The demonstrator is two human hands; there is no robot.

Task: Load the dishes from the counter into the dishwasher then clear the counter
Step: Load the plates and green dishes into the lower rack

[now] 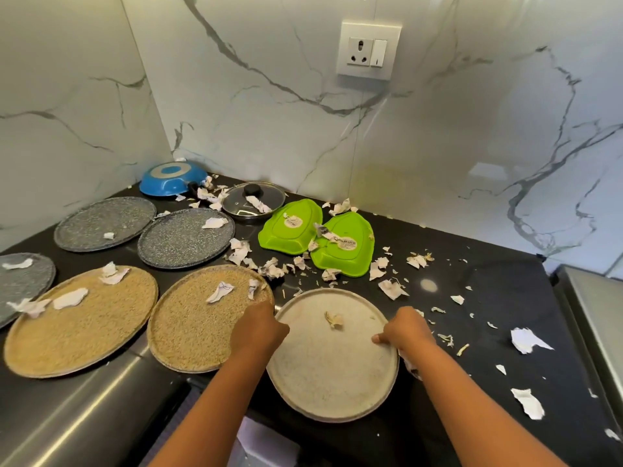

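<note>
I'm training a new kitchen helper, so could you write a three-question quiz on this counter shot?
1. True or false: both hands grip the pale plate nearest the camera.
2. Multiple choice: the two green dishes lie A) upright, B) upside down, C) stacked inside the blue pan.
3. Fill in: the glass lid stands between the blue pan and the ____ dishes.

Key
1. True: the left hand holds its left rim, the right hand its right rim.
2. B: their labelled bases face up.
3. Green.
</note>
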